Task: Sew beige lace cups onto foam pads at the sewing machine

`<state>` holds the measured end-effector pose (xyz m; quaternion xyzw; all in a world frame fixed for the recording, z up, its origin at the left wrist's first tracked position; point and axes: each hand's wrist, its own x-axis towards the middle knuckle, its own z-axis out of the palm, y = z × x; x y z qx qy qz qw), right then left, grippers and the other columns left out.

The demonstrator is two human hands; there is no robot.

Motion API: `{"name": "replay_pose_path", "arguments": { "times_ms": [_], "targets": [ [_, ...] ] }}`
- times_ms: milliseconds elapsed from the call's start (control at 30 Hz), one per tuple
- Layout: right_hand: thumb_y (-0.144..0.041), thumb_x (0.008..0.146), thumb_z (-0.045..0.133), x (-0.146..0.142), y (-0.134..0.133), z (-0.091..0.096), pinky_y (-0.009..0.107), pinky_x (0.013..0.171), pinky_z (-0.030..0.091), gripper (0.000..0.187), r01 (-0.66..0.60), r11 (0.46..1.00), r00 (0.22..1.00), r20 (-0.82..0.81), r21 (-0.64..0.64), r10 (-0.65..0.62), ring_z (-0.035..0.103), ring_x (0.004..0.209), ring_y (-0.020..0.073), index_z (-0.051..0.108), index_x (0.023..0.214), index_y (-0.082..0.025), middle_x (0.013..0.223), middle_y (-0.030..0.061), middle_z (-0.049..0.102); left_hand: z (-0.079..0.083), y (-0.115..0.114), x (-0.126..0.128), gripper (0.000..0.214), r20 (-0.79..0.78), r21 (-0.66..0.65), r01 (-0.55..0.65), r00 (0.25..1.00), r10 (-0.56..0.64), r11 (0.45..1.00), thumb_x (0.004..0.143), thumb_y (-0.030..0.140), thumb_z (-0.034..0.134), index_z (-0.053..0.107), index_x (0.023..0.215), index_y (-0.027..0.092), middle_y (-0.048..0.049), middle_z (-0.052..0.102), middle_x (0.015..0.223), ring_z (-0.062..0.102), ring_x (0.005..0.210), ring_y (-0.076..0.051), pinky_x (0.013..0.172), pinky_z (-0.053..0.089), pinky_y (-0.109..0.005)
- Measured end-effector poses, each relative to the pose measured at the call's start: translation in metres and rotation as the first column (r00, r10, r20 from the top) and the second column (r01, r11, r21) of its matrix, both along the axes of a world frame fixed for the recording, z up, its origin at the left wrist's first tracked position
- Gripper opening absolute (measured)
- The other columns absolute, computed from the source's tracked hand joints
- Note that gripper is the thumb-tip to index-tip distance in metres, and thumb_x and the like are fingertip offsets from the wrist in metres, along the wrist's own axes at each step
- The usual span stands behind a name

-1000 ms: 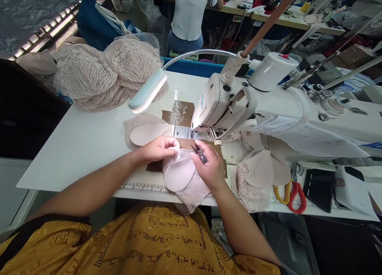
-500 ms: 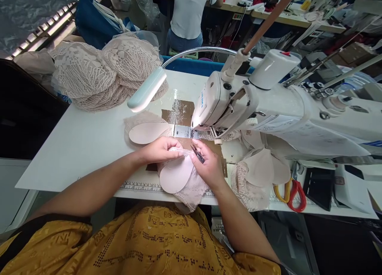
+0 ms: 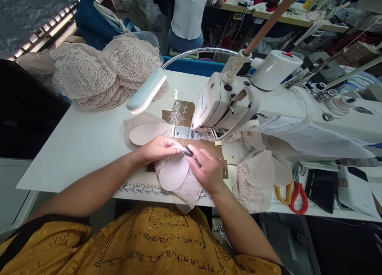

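Right at the near edge, a mustard patterned top (image 3: pixel 149 243) can be seen, worn by whoever's at the counter (image 3: pixel 89 140). A ruler strip (image 3: pixel 140 188) is stuck along that edge, partly covered by a pale lace piece (image 3: pixel 174 175) with a smooth rounded panel, its tip hanging over the side. So that's the thing being handled, near middle, just this side of the machine. Its far edge is pinched between the thumb and fingers of the left hand (image 3: pixel 159 148). In the right hand (image 3: pixel 207 167), small dark snips (image 3: pixel 188 151) are gripped by curled fingers, with the blades pointed at the left fingertips; whether any fabric is being touched by them can't really be told.

Over to the right, scissors (image 3: pixel 296 186) with one red and one yellow handle are parked beside a flat black device (image 3: pixel 321 190), and more lace parts (image 3: pixel 259 171) are bunched up closer in. A bit farther left, another lace piece (image 3: pixel 146 134) is laid flat by the needle plate of the white sewing machine (image 3: pixel 277 104). Past that, a lamp (image 3: pixel 147 92) is held up on a bendy metal neck, and a big lace stack (image 3: pixel 104 68) is piled far left. Way at the back, a seated person (image 3: pixel 191 12) is seen from behind.
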<state>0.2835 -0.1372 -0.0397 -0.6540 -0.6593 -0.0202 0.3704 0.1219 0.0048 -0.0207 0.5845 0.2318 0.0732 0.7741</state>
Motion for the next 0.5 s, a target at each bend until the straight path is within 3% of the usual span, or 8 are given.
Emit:
{"name": "replay_pose_path", "arguments": {
  "times_ms": [100, 500],
  "targets": [
    [-0.028, 0.092, 0.058, 0.0005, 0.0003, -0.0008, 0.025, 0.062, 0.052, 0.032, 0.011, 1.0, 1.0, -0.002, 0.014, -0.011, 0.063, 0.067, 0.0144, 0.066, 0.12, -0.016, 0.079, 0.0049, 0.07, 0.001, -0.0006, 0.0006, 0.024, 0.019, -0.041, -0.01, 1.0, 0.011, 0.999, 0.078, 0.033, 0.075, 0.075, 0.09, 0.013, -0.0092, 0.075, 0.095, 0.067, 0.086, -0.016, 0.079, 0.053, -0.026],
    [-0.029, 0.092, 0.056, -0.0002, -0.0006, -0.0006, 0.026, 0.065, 0.053, 0.032, 0.044, 0.999, 0.999, -0.012, 0.001, -0.044, 0.064, 0.07, 0.0148, 0.066, 0.121, -0.016, 0.082, 0.0055, 0.07, 0.0054, -0.0039, 0.0022, 0.023, -0.008, -0.079, -0.062, 0.998, 0.062, 0.995, 0.074, 0.033, 0.079, 0.075, 0.082, 0.013, -0.007, 0.074, 0.085, 0.066, 0.076, -0.013, 0.072, 0.053, -0.023]
  ]
}}
